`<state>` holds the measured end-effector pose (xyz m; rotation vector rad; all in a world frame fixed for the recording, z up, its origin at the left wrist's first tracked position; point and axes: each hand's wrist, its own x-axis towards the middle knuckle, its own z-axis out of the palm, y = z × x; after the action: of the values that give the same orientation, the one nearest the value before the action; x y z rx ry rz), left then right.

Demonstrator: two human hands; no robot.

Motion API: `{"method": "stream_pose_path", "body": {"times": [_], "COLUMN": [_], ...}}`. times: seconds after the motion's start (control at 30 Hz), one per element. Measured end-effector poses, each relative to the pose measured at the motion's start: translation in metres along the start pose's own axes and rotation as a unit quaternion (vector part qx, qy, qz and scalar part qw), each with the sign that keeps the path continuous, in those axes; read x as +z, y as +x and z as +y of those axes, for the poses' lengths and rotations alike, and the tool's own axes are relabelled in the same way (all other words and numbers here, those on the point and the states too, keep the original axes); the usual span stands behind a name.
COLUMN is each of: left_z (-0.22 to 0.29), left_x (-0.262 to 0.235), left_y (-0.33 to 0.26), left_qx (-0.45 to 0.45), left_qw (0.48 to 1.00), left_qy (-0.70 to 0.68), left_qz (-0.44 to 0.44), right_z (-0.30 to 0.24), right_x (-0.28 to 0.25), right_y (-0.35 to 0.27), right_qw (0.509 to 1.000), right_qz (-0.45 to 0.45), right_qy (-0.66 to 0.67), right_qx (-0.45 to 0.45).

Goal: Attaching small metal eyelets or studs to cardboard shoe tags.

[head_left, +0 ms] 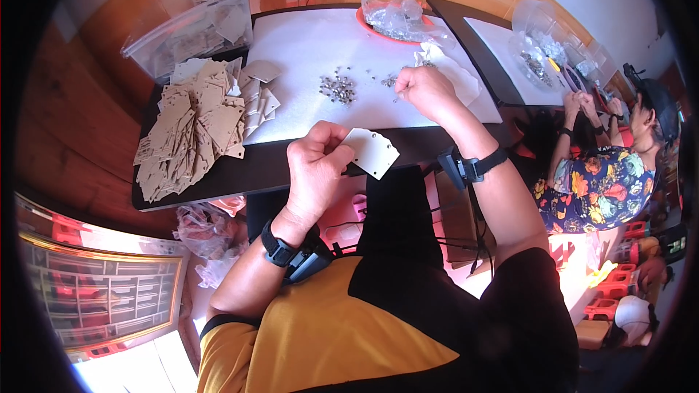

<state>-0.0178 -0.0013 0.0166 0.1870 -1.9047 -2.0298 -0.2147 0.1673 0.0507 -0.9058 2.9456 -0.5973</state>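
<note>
My left hand (318,160) pinches a cream flat plate (373,153) by its left edge, just in front of the table. The plate has cut corners and several small dark holes along its rim. Over the white table mat (291,44), my right hand (426,89) is closed in a pinch; what its fingertips hold, if anything, is too small to make out. A few small metal parts (389,81) lie beside those fingertips. Farther left on the mat is a larger loose pile of small metal pieces (337,88).
A heap of similar plates (193,127) covers the table's left end, with a clear plastic bin (193,36) behind it. At the back stands a red tray (375,28) with a plastic bag. White cloth or paper (455,76) lies right. Another person (601,175) works at the neighbouring table.
</note>
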Motion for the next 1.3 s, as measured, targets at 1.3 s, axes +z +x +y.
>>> {"method": "stream_pose_path", "body": {"times": [1.3], "left_z": [0.012], "left_x": [0.006], "left_y": [0.006], "left_qx": [-0.089], "left_qw": [0.989], "left_qy": [0.016], "left_qz": [0.115], "right_z": [0.000], "right_x": [0.002], "right_y": [-0.021], "right_qw": [0.991], "right_qz": [0.014], "right_qy": [0.053], "right_qx": [-0.123]}}
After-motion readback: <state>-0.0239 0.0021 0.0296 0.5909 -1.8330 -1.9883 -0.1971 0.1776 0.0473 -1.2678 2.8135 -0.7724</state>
